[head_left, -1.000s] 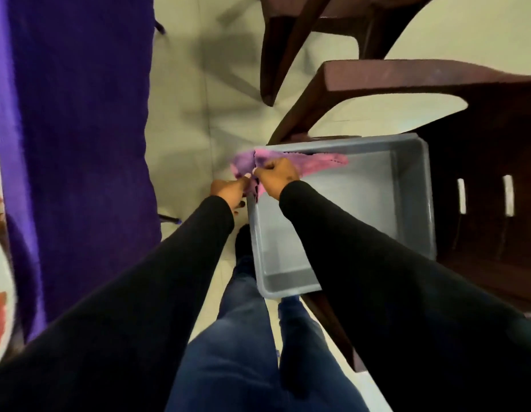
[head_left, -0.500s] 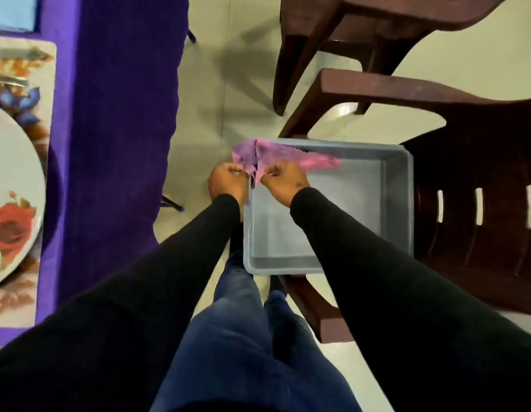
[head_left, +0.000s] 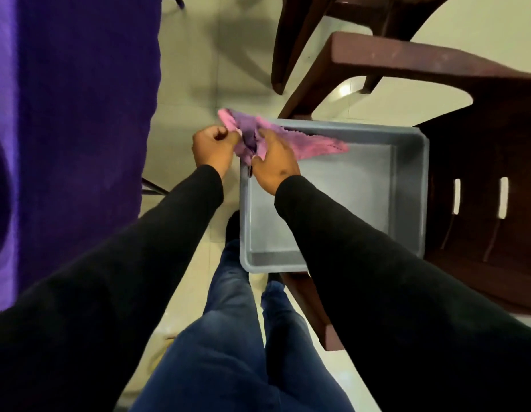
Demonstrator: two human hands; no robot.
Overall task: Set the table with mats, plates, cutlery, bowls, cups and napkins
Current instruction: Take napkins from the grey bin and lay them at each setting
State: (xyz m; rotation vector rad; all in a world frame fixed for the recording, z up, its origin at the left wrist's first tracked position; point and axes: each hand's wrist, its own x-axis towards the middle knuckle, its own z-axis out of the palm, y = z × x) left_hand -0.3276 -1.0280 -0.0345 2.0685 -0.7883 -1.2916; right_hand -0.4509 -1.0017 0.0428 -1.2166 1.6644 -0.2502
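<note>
A pink cloth napkin [head_left: 300, 141] is stretched over the far left corner of a grey plastic tub [head_left: 407, 185]. My left hand [head_left: 212, 148] pinches its left end just outside the tub's left wall. My right hand [head_left: 274, 162] grips the napkin's middle, above the tub's corner. The napkin's right end trails free over the tub's far rim. The tub's floor shows nothing else inside.
The tub rests on a dark brown plastic chair [head_left: 481, 179]; a second chair [head_left: 317, 31] stands behind it. A purple tablecloth [head_left: 79, 114] hangs down on the left. My legs in blue jeans [head_left: 228, 337] stand on the pale tiled floor [head_left: 192, 78].
The view has swung, so the plate and mat on the table at left have left the frame. Both hands have kept hold of the napkin at the tub's corner.
</note>
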